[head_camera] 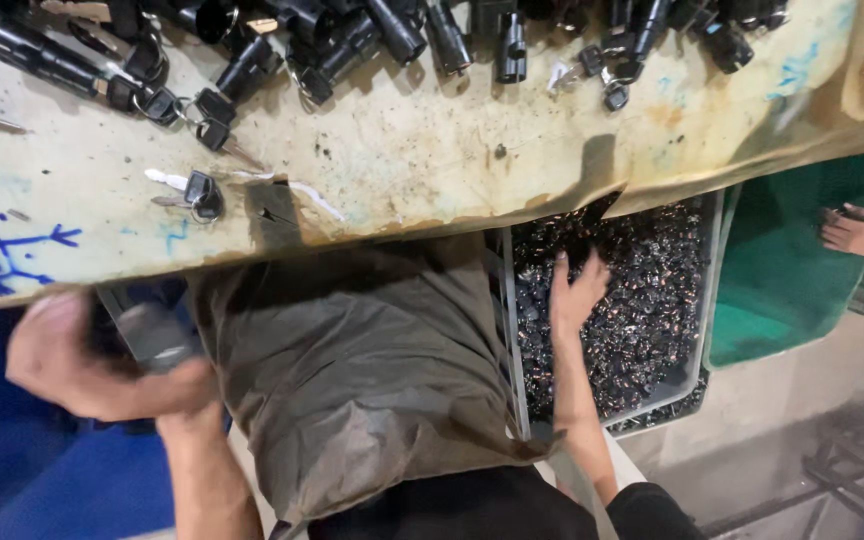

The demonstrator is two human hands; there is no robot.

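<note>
Fingers spread, right hand (577,290) is digging into grey bin (714,300) of small parts; left hand (92,360) is clasping a blurred grey piece (157,335); lock cylinders (352,40) are crowding the far bench (432,160).

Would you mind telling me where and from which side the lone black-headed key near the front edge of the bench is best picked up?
Probably by its black head, pinched from above. The key lies flat on the bench, apart from the pile of lock cylinders at the back. Its head is the thickest part; the thin metal blade pointing left offers little to grasp.
</note>
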